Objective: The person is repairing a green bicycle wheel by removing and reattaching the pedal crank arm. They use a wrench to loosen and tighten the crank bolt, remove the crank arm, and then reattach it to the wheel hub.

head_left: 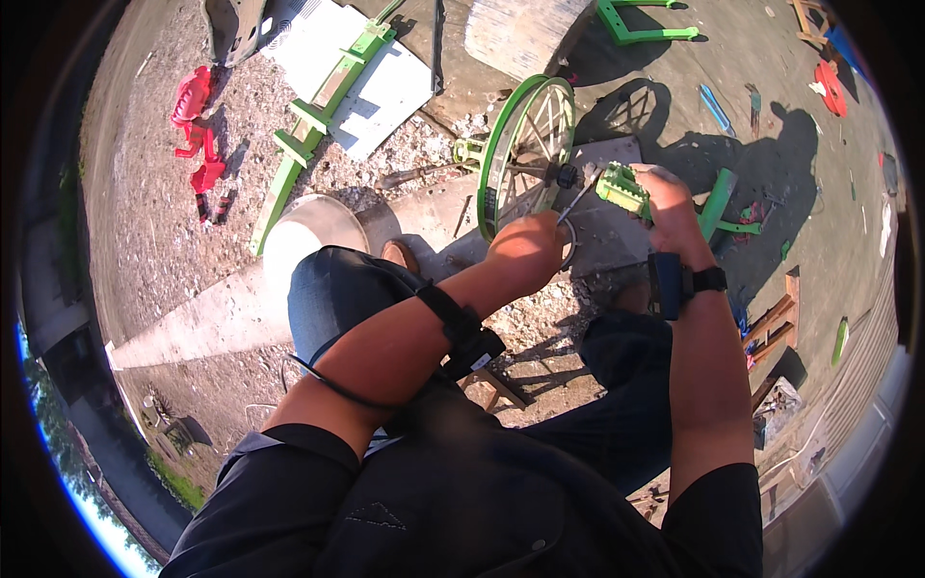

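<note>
A spoked wheel [527,144] with a green rim stands upright in front of me, a dark hub [567,175] at its middle. My left hand [528,252] is closed in a fist at the wheel's lower edge. From that fist a thin metal rod [579,197] points up toward a green pedal [623,189]; whether rod and pedal are joined I cannot tell. Fingers of my right hand [667,200] are closed on the pedal from its right side. Beside the left fist a metal ring [571,247] shows partly.
Left of the wheel lies a long green metal frame [308,130], partly over a white sheet [390,96]. Red parts [199,125] are on the gravel. A green tube [717,204], blue-handled pliers [715,109] and a red disc [830,89] lie to the right.
</note>
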Motion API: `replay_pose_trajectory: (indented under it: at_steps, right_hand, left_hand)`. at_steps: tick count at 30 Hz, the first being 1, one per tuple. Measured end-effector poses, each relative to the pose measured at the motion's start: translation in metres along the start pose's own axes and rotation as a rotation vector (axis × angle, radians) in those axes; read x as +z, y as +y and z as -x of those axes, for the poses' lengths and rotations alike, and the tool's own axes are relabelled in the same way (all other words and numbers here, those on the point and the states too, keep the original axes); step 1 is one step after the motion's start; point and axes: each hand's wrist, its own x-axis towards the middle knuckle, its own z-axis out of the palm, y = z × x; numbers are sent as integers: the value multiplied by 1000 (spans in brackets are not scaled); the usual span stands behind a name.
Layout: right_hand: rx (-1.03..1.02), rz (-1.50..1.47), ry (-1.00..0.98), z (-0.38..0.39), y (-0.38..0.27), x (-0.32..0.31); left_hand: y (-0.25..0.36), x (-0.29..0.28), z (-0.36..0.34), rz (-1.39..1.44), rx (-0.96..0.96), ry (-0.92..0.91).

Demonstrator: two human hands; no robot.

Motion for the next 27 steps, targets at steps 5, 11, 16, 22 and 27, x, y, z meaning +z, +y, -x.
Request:
replay_pose_trajectory:
  at_steps: [5,11,16,22,27]
  right_hand:
    - [-134,215,20,2,-24,0]
    - [174,-106,83,4,-14,4]
    - [167,-105,147,4,-30,10]
    - [-56,-27,78,7,5,7]
    - [9,-115,96,9,-4,11]
  left_hand:
    - [2,-3,0,11,-42,-47]
    - [3,-1,1,14,-76,-49]
    - [2,1,0,1,-96,-55]
    - [-1,7,2,20,-86,-29]
    - [-4,10,5,38,-76,4]
